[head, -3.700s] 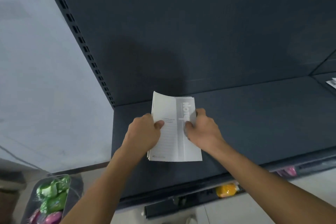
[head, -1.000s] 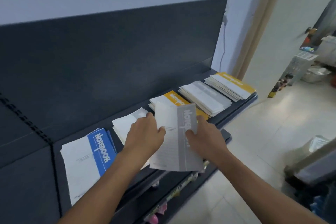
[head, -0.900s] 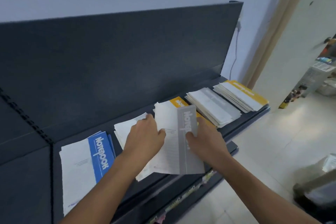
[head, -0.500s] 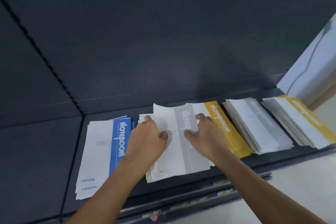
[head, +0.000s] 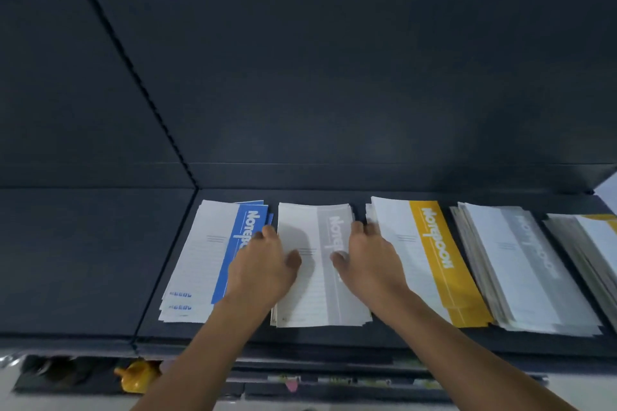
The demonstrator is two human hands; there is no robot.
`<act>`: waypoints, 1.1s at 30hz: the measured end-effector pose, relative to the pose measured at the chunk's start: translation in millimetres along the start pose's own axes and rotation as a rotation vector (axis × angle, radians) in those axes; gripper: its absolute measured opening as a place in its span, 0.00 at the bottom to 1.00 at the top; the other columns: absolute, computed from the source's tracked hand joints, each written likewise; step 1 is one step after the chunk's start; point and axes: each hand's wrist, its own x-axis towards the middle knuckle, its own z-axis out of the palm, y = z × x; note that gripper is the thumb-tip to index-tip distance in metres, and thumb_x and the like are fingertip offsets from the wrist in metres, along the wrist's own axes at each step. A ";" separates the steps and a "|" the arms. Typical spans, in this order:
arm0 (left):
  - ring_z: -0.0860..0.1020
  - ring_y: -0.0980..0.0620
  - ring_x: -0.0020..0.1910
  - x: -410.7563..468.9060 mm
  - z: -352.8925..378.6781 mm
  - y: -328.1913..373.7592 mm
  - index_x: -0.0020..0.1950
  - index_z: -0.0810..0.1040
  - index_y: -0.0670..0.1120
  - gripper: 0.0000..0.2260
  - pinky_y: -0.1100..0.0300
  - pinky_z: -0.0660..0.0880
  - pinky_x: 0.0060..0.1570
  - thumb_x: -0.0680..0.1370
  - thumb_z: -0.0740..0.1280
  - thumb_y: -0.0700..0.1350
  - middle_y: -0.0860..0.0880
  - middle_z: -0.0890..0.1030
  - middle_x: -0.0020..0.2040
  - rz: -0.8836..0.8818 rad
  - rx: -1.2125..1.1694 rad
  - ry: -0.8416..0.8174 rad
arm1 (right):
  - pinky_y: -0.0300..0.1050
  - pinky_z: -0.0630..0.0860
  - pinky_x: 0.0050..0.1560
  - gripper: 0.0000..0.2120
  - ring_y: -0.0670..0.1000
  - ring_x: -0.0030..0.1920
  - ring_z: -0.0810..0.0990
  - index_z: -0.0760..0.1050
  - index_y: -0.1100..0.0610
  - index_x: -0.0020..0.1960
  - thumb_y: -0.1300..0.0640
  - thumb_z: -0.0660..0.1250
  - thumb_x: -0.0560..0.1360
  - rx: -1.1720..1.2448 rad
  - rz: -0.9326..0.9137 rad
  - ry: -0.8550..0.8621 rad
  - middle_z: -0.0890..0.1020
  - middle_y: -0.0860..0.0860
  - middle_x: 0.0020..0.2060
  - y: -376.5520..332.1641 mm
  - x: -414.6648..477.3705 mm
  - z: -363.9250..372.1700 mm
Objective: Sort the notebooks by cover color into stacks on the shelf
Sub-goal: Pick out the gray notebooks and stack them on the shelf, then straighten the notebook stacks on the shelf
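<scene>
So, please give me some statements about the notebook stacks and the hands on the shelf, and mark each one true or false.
1. Both hands rest on the grey-striped stack. True.
2. The blue-striped stack lies to the right of the yellow-striped stack. False: it lies to the left, beyond the grey one.
3. The left hand holds a notebook in the air. False: it lies flat on the stack.
4. The right hand lies between the grey and yellow stripes. True.
5. The shelf is white. False: it is dark.
</scene>
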 end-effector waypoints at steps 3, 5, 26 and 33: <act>0.79 0.45 0.48 -3.6 0.6 1.8 0.58 0.70 0.46 0.19 0.52 0.77 0.41 0.79 0.62 0.60 0.48 0.78 0.53 0.010 0.015 0.015 | 0.44 0.74 0.43 0.21 0.56 0.52 0.80 0.71 0.58 0.65 0.48 0.68 0.78 -0.035 -0.034 -0.003 0.74 0.55 0.58 2.4 1.4 -3.4; 0.79 0.45 0.48 -4.3 -0.9 2.5 0.58 0.71 0.46 0.19 0.53 0.75 0.40 0.80 0.62 0.60 0.48 0.77 0.54 0.014 0.028 0.034 | 0.44 0.72 0.42 0.20 0.55 0.52 0.80 0.71 0.57 0.65 0.48 0.67 0.78 -0.047 -0.045 0.005 0.74 0.55 0.58 3.3 3.4 -7.1; 0.81 0.47 0.45 33.9 -60.3 -114.4 0.59 0.74 0.48 0.15 0.53 0.78 0.41 0.81 0.60 0.57 0.50 0.80 0.52 0.156 0.070 0.091 | 0.44 0.73 0.44 0.14 0.52 0.53 0.81 0.73 0.52 0.65 0.50 0.62 0.80 -0.005 -0.114 0.028 0.79 0.49 0.57 -112.7 8.6 3.6; 0.78 0.42 0.51 46.0 -54.5 -163.2 0.63 0.70 0.44 0.16 0.51 0.77 0.42 0.82 0.61 0.54 0.45 0.75 0.58 0.126 0.038 -0.012 | 0.45 0.77 0.42 0.12 0.51 0.42 0.80 0.72 0.58 0.61 0.52 0.63 0.82 0.039 -0.060 -0.137 0.79 0.52 0.46 -161.5 -0.5 43.5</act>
